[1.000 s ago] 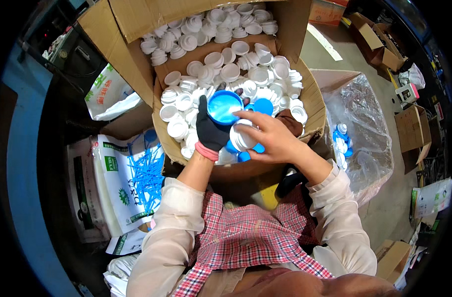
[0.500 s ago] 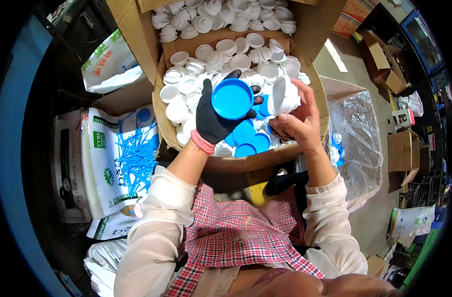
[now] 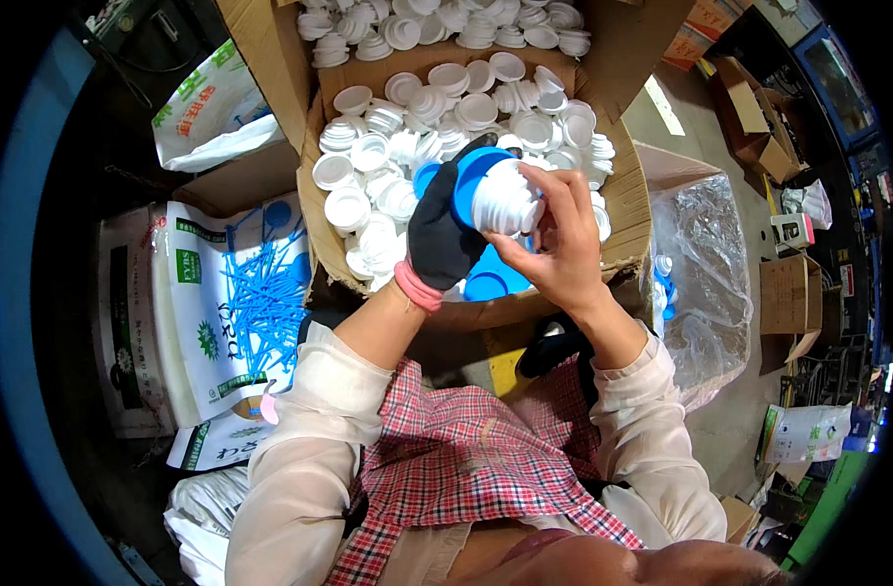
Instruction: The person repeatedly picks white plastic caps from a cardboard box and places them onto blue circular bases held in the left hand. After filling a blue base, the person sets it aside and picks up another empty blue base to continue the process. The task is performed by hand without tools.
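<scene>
In my black-gloved left hand (image 3: 435, 232) a round blue lid (image 3: 464, 188) is held, tilted on edge toward the right. My bare right hand (image 3: 574, 239) grips a white threaded plastic cap insert (image 3: 505, 202) between thumb and fingers. The insert's wide end is up against the blue lid's open side; whether it sits inside cannot be made out. Both hands are above an open cardboard box (image 3: 634, 227) holding many white inserts (image 3: 368, 153). More blue lids (image 3: 489, 277) lie in the box below my hands.
Behind, another cardboard section holds more white inserts (image 3: 403, 31). Thin blue plastic sticks (image 3: 261, 298) lie on a printed white sack (image 3: 194, 327) at the left. To the right stands a carton with a clear plastic liner (image 3: 705, 254), with blue and white pieces inside.
My right hand has moved left, bringing the white insert against the blue lid. The lid, facing up before, has tilted toward it, and my left fingers have moved behind it.
</scene>
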A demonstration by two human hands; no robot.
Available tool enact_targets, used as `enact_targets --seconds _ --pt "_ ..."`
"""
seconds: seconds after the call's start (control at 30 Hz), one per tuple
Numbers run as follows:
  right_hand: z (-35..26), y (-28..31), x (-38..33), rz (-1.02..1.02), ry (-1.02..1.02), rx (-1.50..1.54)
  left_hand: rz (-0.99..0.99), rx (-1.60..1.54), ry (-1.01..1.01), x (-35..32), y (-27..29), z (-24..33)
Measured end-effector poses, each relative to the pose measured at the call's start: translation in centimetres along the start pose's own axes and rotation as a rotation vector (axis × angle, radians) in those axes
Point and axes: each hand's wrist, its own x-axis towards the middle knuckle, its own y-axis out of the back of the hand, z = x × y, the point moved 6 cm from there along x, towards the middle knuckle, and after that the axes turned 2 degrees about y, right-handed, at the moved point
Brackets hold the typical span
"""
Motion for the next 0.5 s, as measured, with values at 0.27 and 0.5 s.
enact_targets --seconds 0.27,0.5 --pt "-0.6 -0.4 0.1 -0.019 0.02 -0.055 -0.078 -0.515 0.036 0.1 -1.2 0.9" --pt "-0.8 -0.3 0.1 -0.043 -0.028 -0.049 -0.036 -0.834 0.265 0.2 -1.5 0.3"
